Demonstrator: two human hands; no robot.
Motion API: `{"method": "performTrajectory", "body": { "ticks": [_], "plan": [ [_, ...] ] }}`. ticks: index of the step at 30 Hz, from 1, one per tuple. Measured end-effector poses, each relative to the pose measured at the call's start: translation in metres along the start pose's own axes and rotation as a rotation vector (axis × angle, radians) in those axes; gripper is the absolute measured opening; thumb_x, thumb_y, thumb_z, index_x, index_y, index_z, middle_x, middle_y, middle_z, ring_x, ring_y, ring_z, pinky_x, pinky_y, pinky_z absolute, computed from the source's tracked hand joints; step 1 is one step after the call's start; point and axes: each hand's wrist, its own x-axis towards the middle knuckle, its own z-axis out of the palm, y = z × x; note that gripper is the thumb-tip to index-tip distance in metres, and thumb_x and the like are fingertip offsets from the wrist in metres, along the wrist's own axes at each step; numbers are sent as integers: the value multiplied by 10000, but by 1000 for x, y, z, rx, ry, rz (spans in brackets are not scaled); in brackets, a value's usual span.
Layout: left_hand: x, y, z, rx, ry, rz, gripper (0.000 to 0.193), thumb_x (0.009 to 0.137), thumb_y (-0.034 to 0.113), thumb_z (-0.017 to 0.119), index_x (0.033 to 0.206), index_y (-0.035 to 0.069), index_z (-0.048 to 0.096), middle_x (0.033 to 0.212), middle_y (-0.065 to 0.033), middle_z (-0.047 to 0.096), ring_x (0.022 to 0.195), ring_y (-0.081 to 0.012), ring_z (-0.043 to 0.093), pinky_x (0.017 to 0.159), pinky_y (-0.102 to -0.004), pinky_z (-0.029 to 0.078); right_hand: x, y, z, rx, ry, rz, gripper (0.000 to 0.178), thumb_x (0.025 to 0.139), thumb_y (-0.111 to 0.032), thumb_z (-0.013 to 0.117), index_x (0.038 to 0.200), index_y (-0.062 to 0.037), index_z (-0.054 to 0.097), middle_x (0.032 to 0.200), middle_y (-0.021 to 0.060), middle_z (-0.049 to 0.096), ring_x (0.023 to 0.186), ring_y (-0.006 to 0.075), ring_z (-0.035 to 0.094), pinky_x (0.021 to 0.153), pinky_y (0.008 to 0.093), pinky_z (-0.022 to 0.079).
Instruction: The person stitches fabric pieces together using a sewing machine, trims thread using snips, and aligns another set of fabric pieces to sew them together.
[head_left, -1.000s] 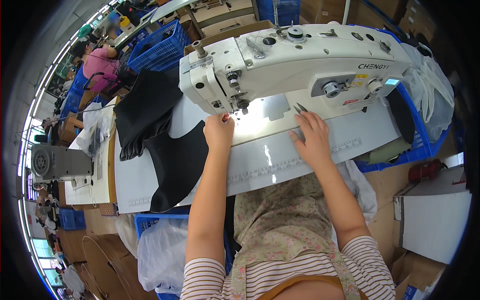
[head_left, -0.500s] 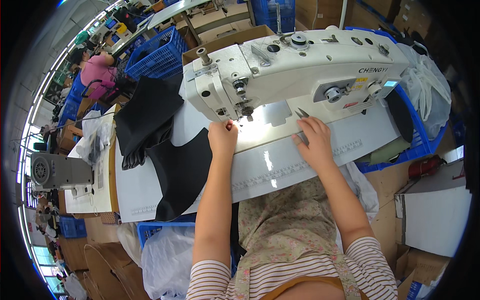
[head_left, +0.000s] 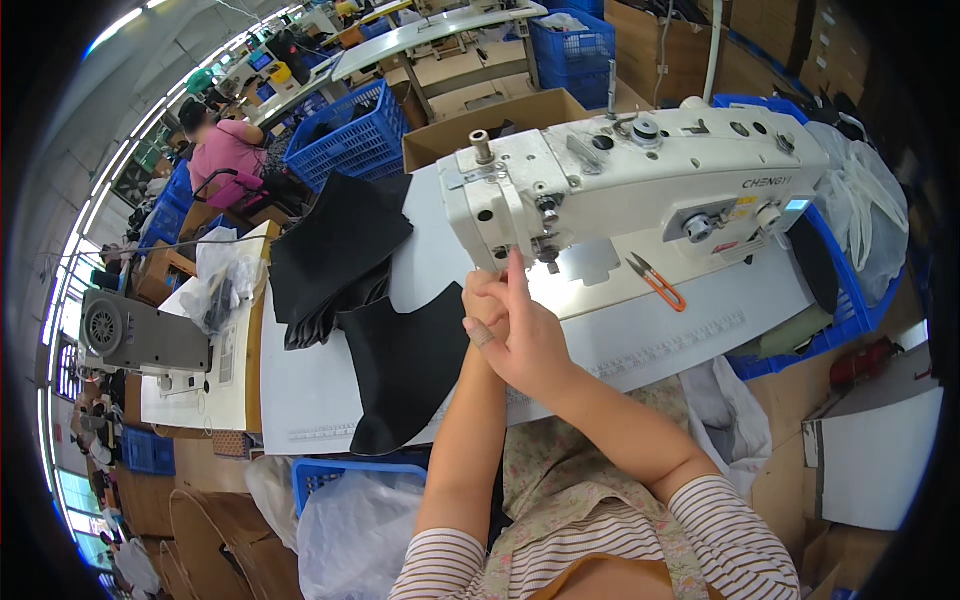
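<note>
Where the right hand [head_left: 524, 342] points, the sewing machine [head_left: 640, 165] stands near.

Sewing wkshp, w/ white sewing mach [head_left: 640, 178], blk cut pcs [head_left: 335, 245], blue crates [head_left: 352, 145] & seated co-worker [head_left: 222, 155].

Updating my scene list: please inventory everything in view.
Worktop: one, white, centre
Sewing machine: one, white, on worktop
Thread snips: one, orange-handled, worktop's right
Stacked cut panels: several, black, worktop's left
Loose cut panel: one, black, beside stack
Neighbouring machine: one, grey, far left
Crates: several, blue, around worktop
Plastic bags: several, whitish, both sides
Cardboard boxes: several, brown, background and lower left
Co-worker: one, pink top, upper left
Left hand: one, bare, by machine head
Right hand: one, bare, over left hand
</note>
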Motion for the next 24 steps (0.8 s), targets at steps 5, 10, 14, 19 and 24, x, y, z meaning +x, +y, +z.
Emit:
{"method": "performTrajectory", "body": {
  "ticks": [5,10,14,19,24],
  "plan": [
    [1,8,6,78,53,26,191,720,171,635,723,-4,559,657,-131,576,567,-307,521,532,-395,430,21,-1,15,-95,157,47,952,897,-404,633,1448,101,42,1124,154,631,689,231,651,638,311,533],
    [-1,13,2,149,95,49,205,719,200,648,702,4,590,688,-142,611,625,-321,563,568,-412,456,26,-2,22,526,233,35,672,951,-182,590,1434,27,172,1080,139,631,782,155,612,752,284,518],
    [0,18,6,192,118,61,220,717,224,658,684,11,616,712,-151,640,671,-333,596,597,-426,478,19,5,16,702,367,74,508,934,-168,597,1325,45,354,1063,169,649,752,180,645,738,295,518],
    [7,-18,3,380,83,126,222,693,205,677,681,-9,620,753,-156,654,741,-350,605,654,-435,485,8,11,-22,322,151,63,182,926,-126,609,1062,-10,576,910,94,678,782,135,640,705,268,494],
    [-2,11,-6,327,-81,62,146,679,165,672,673,21,656,742,-125,654,811,-333,599,708,-429,488,11,59,-55,-218,-325,207,145,833,-184,643,895,-57,675,717,104,653,644,262,628,608,373,477]
  ]
}}
